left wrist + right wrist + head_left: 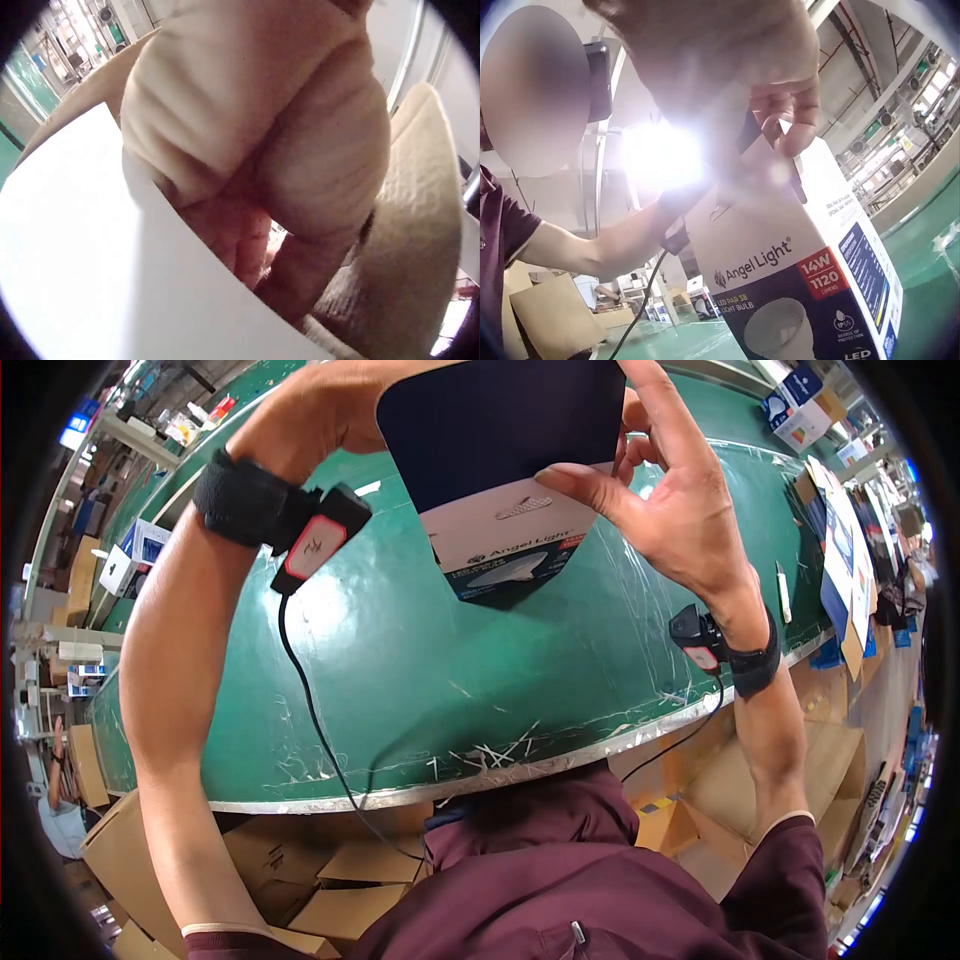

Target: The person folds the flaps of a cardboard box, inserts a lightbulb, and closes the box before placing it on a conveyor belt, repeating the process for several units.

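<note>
A light bulb box (512,550), white and dark blue with "Angel Light" printing, stands on the green table with its dark flap (505,435) raised. My right hand (680,510) grips the box's upper right edge, thumb across the front below the flap. In the right wrist view its fingers (801,120) curl at the top corner. Behind the flap, at the upper left, is my left hand (340,405), mostly hidden in the head view. The left wrist view has this hand (255,127) reaching down between a white panel (75,232) and a brown, textured cardboard piece (409,232).
The green table (400,690) has plastic scraps (495,752) near its front edge. Flat printed cardboard (845,555) is stacked at the right, beside a cutter (783,592). Another box (135,555) stands at the left. Open cartons (365,890) are below the table's edge.
</note>
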### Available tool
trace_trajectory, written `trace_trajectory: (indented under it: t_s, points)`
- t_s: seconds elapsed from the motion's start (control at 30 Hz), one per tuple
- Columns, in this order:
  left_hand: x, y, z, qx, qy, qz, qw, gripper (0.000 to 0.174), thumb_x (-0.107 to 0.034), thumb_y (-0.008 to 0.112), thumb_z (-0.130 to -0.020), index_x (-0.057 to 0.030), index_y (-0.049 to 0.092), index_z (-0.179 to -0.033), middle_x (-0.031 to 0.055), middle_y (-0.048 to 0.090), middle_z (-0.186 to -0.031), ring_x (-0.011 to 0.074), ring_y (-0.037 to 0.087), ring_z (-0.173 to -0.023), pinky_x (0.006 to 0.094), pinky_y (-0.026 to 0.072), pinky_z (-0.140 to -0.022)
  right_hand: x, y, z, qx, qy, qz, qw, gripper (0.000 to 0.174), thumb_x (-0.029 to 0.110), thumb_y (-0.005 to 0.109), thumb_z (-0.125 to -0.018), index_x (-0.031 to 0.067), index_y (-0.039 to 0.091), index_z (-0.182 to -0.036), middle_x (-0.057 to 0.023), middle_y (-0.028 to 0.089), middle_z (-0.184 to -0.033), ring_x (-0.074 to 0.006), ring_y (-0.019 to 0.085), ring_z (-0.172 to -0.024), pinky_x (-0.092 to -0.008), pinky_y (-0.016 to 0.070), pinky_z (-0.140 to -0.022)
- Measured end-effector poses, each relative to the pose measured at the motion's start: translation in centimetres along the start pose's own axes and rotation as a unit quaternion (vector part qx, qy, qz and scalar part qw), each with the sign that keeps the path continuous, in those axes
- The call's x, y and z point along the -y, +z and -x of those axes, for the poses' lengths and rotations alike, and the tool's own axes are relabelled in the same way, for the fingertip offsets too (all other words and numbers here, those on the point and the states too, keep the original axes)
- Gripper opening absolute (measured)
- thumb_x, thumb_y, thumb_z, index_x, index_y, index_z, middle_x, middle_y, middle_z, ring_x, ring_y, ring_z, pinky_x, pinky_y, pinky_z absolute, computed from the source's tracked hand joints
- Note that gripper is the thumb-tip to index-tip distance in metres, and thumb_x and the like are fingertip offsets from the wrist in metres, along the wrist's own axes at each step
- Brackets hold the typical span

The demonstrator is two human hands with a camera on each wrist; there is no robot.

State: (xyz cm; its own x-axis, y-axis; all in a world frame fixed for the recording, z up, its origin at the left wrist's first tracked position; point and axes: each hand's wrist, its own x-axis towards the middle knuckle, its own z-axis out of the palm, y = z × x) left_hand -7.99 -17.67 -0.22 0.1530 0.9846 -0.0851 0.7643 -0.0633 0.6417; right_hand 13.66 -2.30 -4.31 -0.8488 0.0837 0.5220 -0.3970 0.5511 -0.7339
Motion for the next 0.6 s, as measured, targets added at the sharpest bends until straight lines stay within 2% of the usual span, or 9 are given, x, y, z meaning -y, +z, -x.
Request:
trace_trajectory:
  t_s: [0.1, 0.23, 0.37, 0.43, 0.5, 0.57, 0.6]
  points:
    - [-0.3, -0.3, 0.4, -0.011, -0.015, 0.007, 1.0, 0.055, -0.023, 0.078, -0.091, 0.0021, 0.059, -0.136, 0.0135, 0.065, -0.13, 0.0167, 0.06, -0.114, 0.0322, 0.0489, -0.1, 0.3, -0.1, 0.0, -0.007, -0.024, 0.056, 0.998, 0.096, 0.012, 0.089, -0.082, 0.0081, 0.033, -0.16, -0.0082, 0.064, -0.121, -0.0113, 0.061, -0.091, -0.0247, 0.0494, -0.07]
    - [-1.0, -0.3, 0.8, -0.021, -0.029, 0.021, 0.999, 0.055, -0.024, 0.079, -0.091, 0.0019, 0.06, -0.135, 0.013, 0.067, -0.127, 0.016, 0.062, -0.111, 0.0316, 0.0503, -0.099, 0.0, 0.3, 0.2, -0.032, -0.028, 0.053, 0.998, 0.093, 0.012, 0.088, -0.083, 0.0093, 0.035, -0.159, -0.0057, 0.064, -0.116, -0.0099, 0.06, -0.087, -0.0235, 0.0472, -0.067]
    - [-1.8, -0.1, 1.2, -0.037, -0.048, 0.036, 0.998, 0.055, -0.025, 0.08, -0.09, 0.0017, 0.062, -0.135, 0.0124, 0.069, -0.125, 0.0152, 0.063, -0.108, 0.031, 0.0517, -0.097, 0.7, 0.2, 0.2, -0.033, 0.01, 0.061, 0.998, 0.093, 0.013, 0.088, -0.083, 0.0102, 0.035, -0.16, -0.0059, 0.064, -0.117, -0.0089, 0.06, -0.087, -0.022, 0.0461, -0.065]
    - [-2.2, 0.1, 1.3, -0.047, -0.058, 0.045, 0.996, 0.055, -0.025, 0.081, -0.09, 0.0016, 0.063, -0.134, 0.0121, 0.069, -0.124, 0.0149, 0.064, -0.107, 0.0307, 0.0524, -0.096, 0.6, 0.3, 0.0, -0.042, -0.009, 0.07, 0.997, 0.094, 0.016, 0.088, -0.084, 0.0115, 0.034, -0.16, -0.0074, 0.064, -0.121, -0.0088, 0.06, -0.088, -0.0222, 0.0469, -0.066]
    - [-2.8, 0.2, 1.4, -0.055, -0.074, 0.054, 0.994, 0.055, -0.025, 0.081, -0.09, 0.0015, 0.063, -0.134, 0.0118, 0.07, -0.123, 0.0145, 0.065, -0.106, 0.0304, 0.0531, -0.096, 0.4, 0.6, -0.1, -0.056, -0.024, 0.072, 0.996, 0.088, 0.014, 0.088, -0.083, 0.0114, 0.038, -0.156, -0.0065, 0.067, -0.117, -0.009, 0.063, -0.088, -0.0223, 0.048, -0.066]
    - [-3.3, 0.3, 1.4, -0.066, -0.098, 0.061, 0.991, 0.055, -0.026, 0.082, -0.089, 0.0014, 0.064, -0.133, 0.0115, 0.071, -0.122, 0.0141, 0.066, -0.104, 0.0301, 0.0537, -0.095, 0.2, 1.2, -0.4, -0.075, -0.04, 0.066, 0.994, 0.075, 0.009, 0.087, -0.082, 0.0101, 0.048, -0.146, -0.0033, 0.073, -0.103, -0.0095, 0.067, -0.087, -0.0224, 0.0495, -0.065]
    - [-3.5, 0.3, 1.3, -0.072, -0.112, 0.065, 0.989, 0.055, -0.026, 0.082, -0.089, 0.0013, 0.064, -0.133, 0.0114, 0.071, -0.121, 0.0139, 0.066, -0.104, 0.0299, 0.0541, -0.094, 0.4, 1.5, -0.5, -0.088, -0.038, 0.045, 0.994, 0.066, 0.009, 0.086, -0.083, 0.0095, 0.051, -0.139, -0.0019, 0.071, -0.099, -0.0072, 0.065, -0.084, -0.022, 0.0489, -0.065]
